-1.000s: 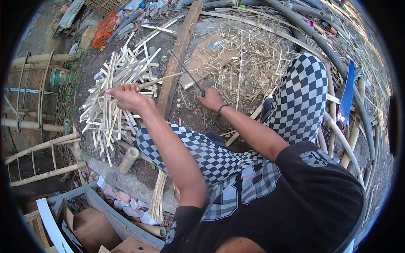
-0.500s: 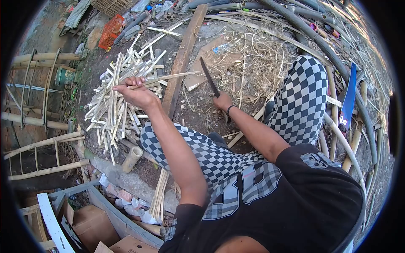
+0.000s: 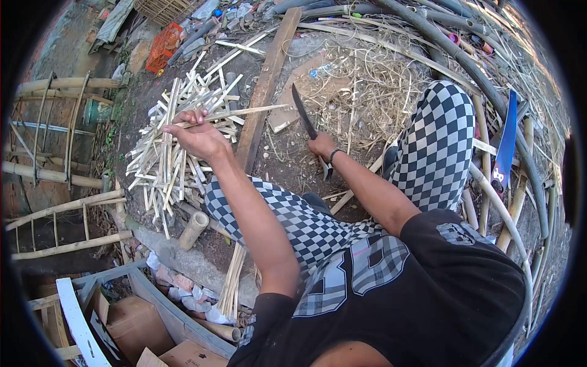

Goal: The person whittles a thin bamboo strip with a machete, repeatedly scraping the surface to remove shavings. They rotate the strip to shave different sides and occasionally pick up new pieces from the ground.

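My left hand (image 3: pixel 199 136) is closed around a thin bamboo strip (image 3: pixel 260 110), held above a heap of pale split strips (image 3: pixel 168 165). The strip points right, across the long wooden plank (image 3: pixel 266 85), and its tip lies close to the blade of a long dark knife (image 3: pixel 302 111). My right hand (image 3: pixel 322 145), with a dark band at the wrist, grips the knife's handle. The blade slants up and to the left over the shavings.
Curly shavings (image 3: pixel 379 92) cover the ground ahead. A blue saw (image 3: pixel 506 144) stands at the right beside bamboo poles. An orange crate (image 3: pixel 164 48) is at the upper left. Cardboard boxes (image 3: pixel 137 327) sit inside a grey frame at the lower left.
The knife and my right hand have shifted very slightly. The held strip stays in nearly the same place, and the view has moved a little.
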